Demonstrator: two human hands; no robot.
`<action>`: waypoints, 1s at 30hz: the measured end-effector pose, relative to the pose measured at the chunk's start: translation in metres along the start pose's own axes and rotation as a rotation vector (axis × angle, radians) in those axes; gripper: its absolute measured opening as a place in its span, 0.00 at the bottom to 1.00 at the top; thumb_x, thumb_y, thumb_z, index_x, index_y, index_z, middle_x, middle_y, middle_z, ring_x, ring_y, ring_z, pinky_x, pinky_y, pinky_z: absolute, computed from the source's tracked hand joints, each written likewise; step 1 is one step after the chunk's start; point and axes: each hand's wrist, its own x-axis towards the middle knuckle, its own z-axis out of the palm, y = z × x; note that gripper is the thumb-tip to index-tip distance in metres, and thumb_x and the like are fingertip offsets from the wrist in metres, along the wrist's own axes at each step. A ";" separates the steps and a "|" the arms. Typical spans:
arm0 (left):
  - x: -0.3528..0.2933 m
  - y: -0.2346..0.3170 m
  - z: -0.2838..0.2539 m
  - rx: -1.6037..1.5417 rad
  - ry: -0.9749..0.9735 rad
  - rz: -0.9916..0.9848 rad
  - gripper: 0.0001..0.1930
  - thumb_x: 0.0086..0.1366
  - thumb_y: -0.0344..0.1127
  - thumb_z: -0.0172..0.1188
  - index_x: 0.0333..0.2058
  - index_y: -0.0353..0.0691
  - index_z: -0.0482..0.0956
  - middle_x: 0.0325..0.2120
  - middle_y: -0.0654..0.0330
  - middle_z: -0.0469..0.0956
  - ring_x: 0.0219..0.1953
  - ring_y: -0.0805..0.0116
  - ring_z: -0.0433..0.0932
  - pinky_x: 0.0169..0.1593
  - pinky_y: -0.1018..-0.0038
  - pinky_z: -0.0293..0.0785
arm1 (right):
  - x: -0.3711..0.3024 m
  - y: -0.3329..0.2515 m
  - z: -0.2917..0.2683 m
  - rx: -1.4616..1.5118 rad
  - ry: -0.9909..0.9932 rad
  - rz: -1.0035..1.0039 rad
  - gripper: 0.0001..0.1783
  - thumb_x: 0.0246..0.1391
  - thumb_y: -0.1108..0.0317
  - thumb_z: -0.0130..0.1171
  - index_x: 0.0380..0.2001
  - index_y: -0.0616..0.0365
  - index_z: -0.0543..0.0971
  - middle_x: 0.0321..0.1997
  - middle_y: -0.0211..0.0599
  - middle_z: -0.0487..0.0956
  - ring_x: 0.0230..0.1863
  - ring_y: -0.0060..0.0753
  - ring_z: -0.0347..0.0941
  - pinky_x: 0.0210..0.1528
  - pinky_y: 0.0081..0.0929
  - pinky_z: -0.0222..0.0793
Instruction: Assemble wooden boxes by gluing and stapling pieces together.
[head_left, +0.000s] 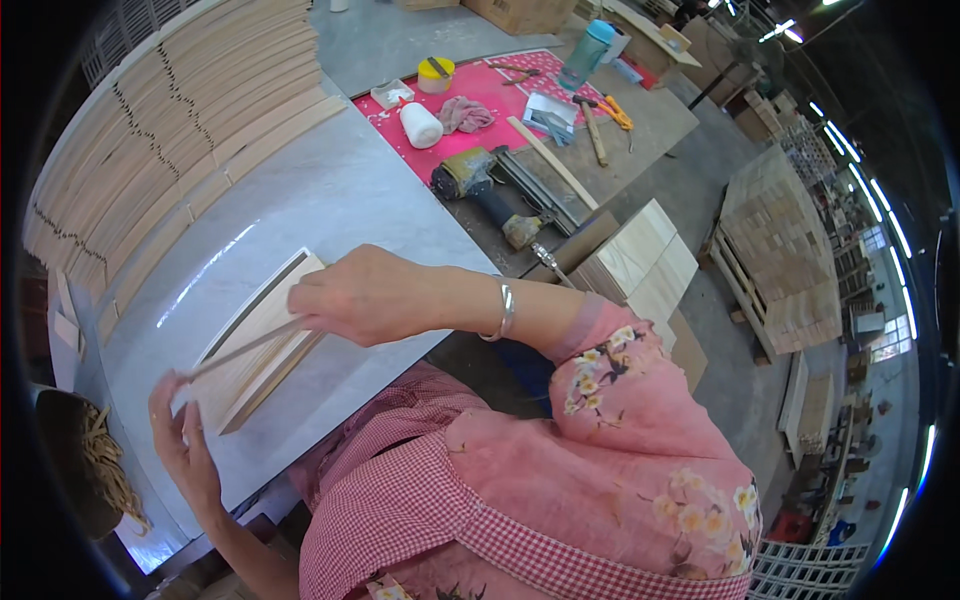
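Observation:
A thin wooden strip (245, 351) spans the space between my hands, slightly blurred. My right hand (360, 297) is closed, pinching its upper end. At the lower end, the fingertips of my left hand (185, 440) touch the strip, while the thumb stands apart from them. Under the strip, a narrow pale wooden frame or box (270, 372) lies slantwise on the grey table; my right hand hides part of its far end. A dark line runs along the frame's far side.
Stacked wooden slats (170, 130) fill the table's far left. A container of wood strips (105, 460) sits at the left edge. Beyond my right arm are a nail gun (490, 195), a glue bottle (420, 125), a hammer (592, 133) and stacked boards (640, 255).

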 end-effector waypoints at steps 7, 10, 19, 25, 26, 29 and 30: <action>-0.024 -0.042 -0.039 -0.169 -0.135 -0.148 0.13 0.72 0.26 0.53 0.53 0.33 0.77 0.50 0.58 0.74 0.47 0.66 0.71 0.51 0.72 0.70 | 0.011 -0.013 0.004 0.165 0.046 -0.064 0.07 0.58 0.65 0.59 0.37 0.53 0.74 0.32 0.35 0.78 0.28 0.46 0.75 0.33 0.38 0.71; -0.030 -0.035 -0.044 -0.202 -0.101 -0.179 0.11 0.72 0.26 0.53 0.50 0.31 0.78 0.48 0.58 0.73 0.44 0.67 0.71 0.49 0.73 0.70 | 0.024 0.005 0.021 0.351 0.099 -0.034 0.08 0.57 0.67 0.61 0.37 0.55 0.75 0.32 0.37 0.78 0.28 0.44 0.75 0.34 0.37 0.71; 0.027 -0.039 -0.001 -0.135 0.008 -0.115 0.07 0.64 0.29 0.64 0.37 0.30 0.82 0.31 0.62 0.79 0.33 0.72 0.72 0.41 0.77 0.70 | 0.028 0.048 0.019 0.438 0.171 0.290 0.07 0.55 0.77 0.62 0.39 0.63 0.81 0.36 0.31 0.82 0.35 0.24 0.73 0.42 0.20 0.70; 0.045 -0.064 -0.001 0.075 0.028 -0.124 0.08 0.64 0.30 0.63 0.37 0.30 0.82 0.31 0.61 0.81 0.33 0.71 0.73 0.42 0.77 0.70 | 0.050 0.077 0.054 0.443 0.166 0.333 0.08 0.53 0.75 0.62 0.37 0.60 0.84 0.34 0.30 0.84 0.36 0.27 0.73 0.43 0.23 0.69; 0.045 -0.067 0.001 0.087 0.012 -0.130 0.07 0.65 0.29 0.63 0.37 0.30 0.82 0.31 0.61 0.82 0.33 0.71 0.74 0.43 0.77 0.70 | 0.049 0.081 0.057 0.415 0.166 0.334 0.08 0.53 0.75 0.62 0.37 0.59 0.85 0.34 0.30 0.85 0.36 0.27 0.73 0.43 0.23 0.69; 0.042 -0.073 0.005 0.103 -0.005 -0.148 0.08 0.65 0.29 0.63 0.37 0.29 0.82 0.30 0.61 0.82 0.33 0.71 0.74 0.43 0.78 0.70 | 0.046 0.080 0.062 0.382 0.157 0.347 0.08 0.53 0.74 0.62 0.37 0.59 0.85 0.34 0.30 0.85 0.37 0.28 0.73 0.44 0.24 0.70; 0.040 -0.075 0.007 0.111 -0.014 -0.158 0.08 0.65 0.29 0.63 0.37 0.29 0.82 0.30 0.61 0.82 0.32 0.71 0.74 0.42 0.78 0.71 | 0.044 0.079 0.063 0.366 0.152 0.354 0.08 0.53 0.74 0.62 0.37 0.59 0.86 0.35 0.31 0.85 0.37 0.29 0.73 0.44 0.24 0.70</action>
